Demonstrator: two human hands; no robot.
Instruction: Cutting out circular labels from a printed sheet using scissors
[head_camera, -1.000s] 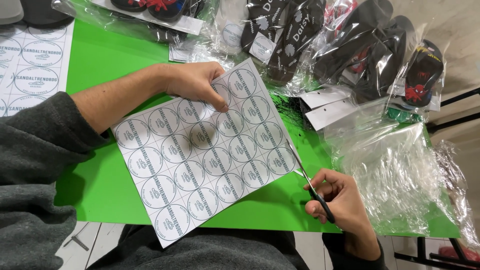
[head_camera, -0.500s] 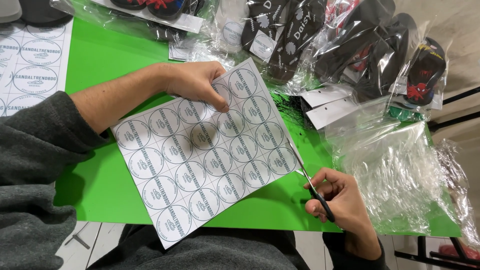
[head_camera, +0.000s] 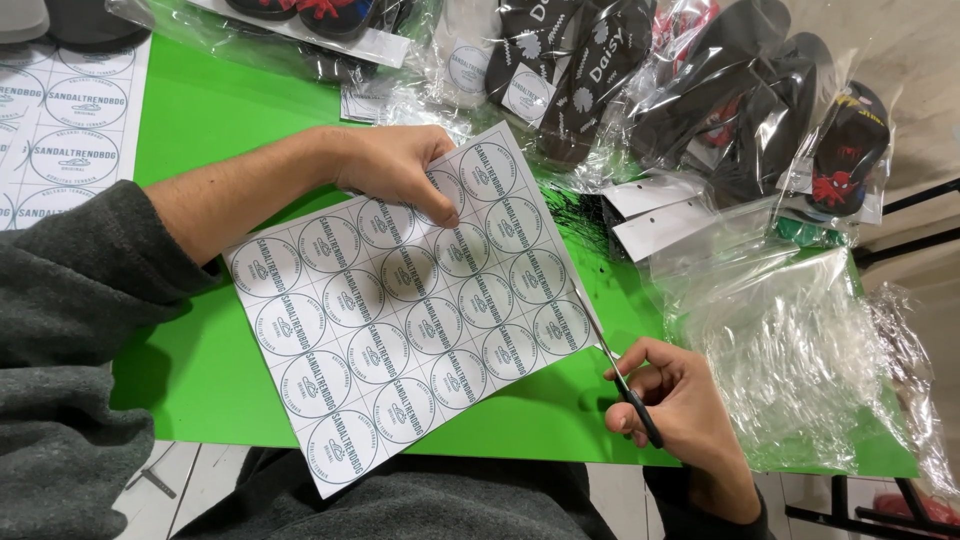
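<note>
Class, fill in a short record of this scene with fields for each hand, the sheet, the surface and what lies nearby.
Left hand: grips the far edge of the sheet
Right hand: holds scissors, blades at the sheet's right edge
Sheet: white, printed with rows of round labels
Surface: green table
Nearby: bagged sandals, empty clear bags, another label sheet

two hands (head_camera: 395, 170), one scissors (head_camera: 612, 362)

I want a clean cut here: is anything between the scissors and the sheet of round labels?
Nothing visible. The scissors in the right hand already meet the right edge of the label sheet, which the left hand holds up by its top edge. The plastic bags lie off to the right.
</note>
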